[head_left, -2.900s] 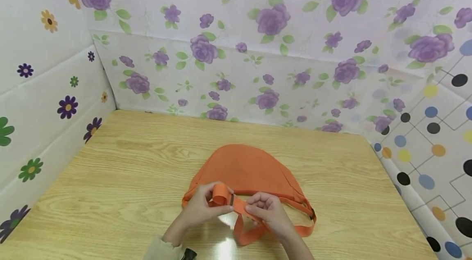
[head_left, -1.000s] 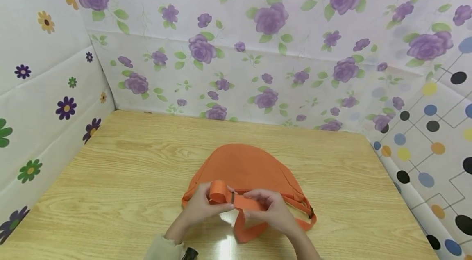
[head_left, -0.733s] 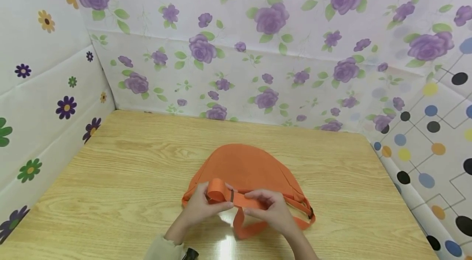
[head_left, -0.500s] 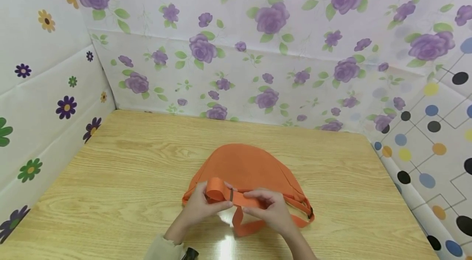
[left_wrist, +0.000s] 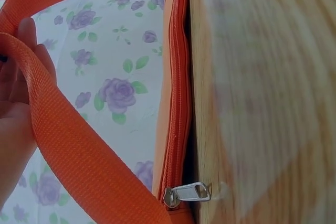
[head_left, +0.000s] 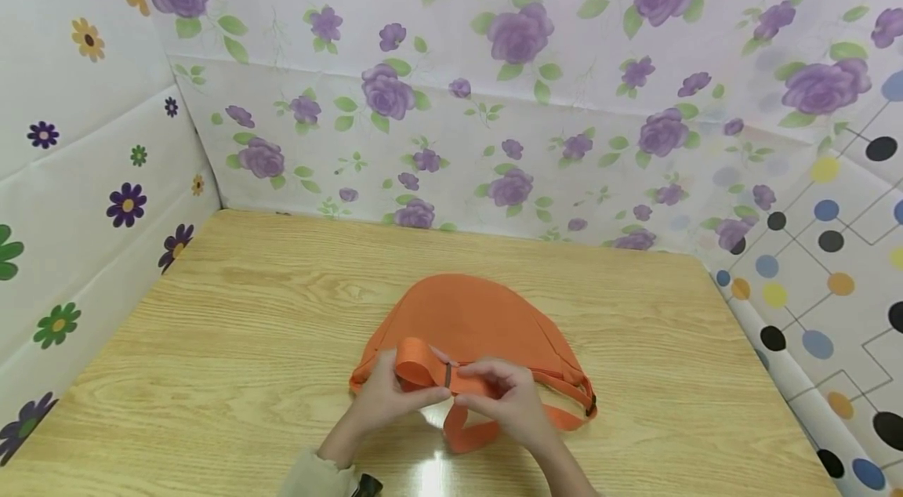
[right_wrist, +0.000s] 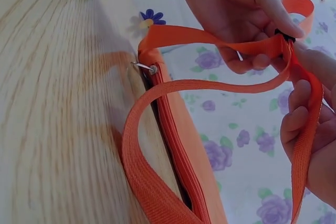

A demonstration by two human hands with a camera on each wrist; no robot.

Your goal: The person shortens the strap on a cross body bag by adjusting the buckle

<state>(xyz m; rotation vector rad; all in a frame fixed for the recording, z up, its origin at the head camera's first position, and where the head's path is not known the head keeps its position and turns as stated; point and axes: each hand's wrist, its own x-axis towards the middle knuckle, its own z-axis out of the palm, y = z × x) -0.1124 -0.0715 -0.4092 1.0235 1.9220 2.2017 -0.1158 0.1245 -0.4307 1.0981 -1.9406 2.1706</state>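
Note:
An orange half-moon bag (head_left: 466,317) lies on the table, its red zipper (left_wrist: 177,93) on the near edge. My left hand (head_left: 384,397) grips the bag's orange strap (head_left: 414,356) at a dark strap slider (head_left: 447,375), thumb below it. A curled loop of strap stands up over that hand's fingers. From the other side, my right hand (head_left: 518,405) pinches the strap between thumb and fingers, just right of the slider. The right wrist view shows both hands close around the slider (right_wrist: 285,35), with strap lengths running from it to the bag.
The wooden table (head_left: 268,340) spreads on both sides of the bag. A second dark slider (head_left: 591,405) sits on the strap at the bag's right corner. A metal zipper pull (left_wrist: 193,191) hangs from the zipper. Flower-printed sheets (head_left: 451,144) stand behind the table.
My right hand has shifted its hold along the strap and come closer to the slider. The curled loop has risen slightly leftward, and the slack strap and right-hand slider have drawn a little left.

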